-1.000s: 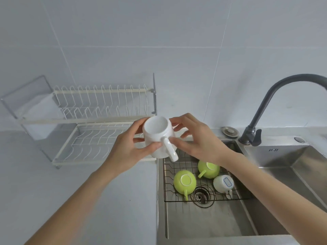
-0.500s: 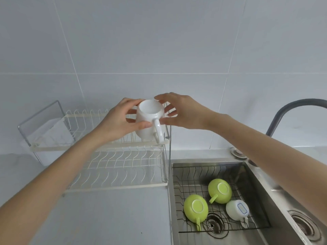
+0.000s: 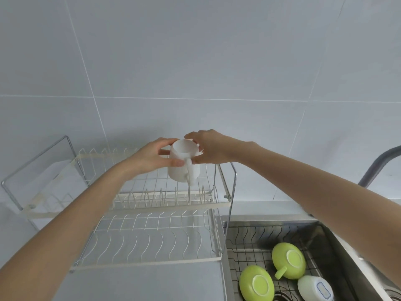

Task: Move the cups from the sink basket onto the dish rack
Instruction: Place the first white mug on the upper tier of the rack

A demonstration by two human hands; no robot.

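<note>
Both hands carry one white mug (image 3: 183, 164) above the upper tier of the dish rack (image 3: 171, 205), near its right end; the left hand (image 3: 152, 158) wraps the mug's left side with the thumb pressed across the front by the handle, while the right hand (image 3: 208, 149) pinches the rim and right wall with its fingertips, a two-sided hold that likely serves to steady and aim the mug over the prongs (its mouth faces the camera and upward, handle toward the viewer); whether its base already touches the wires I cannot tell, since the mug hides them. The mug looks glazed, smooth and thick-walled; the rack is thin cream-coated wire in a bare metal frame, its lower tier a row of wavy slots. Three cups wait upside down in the dark wire sink basket (image 3: 249, 237): two glossy green cups (image 3: 257, 284) (image 3: 289, 260) just beside each other, and a white cup (image 3: 314, 288) with a blue-outlined mark on its base.
</note>
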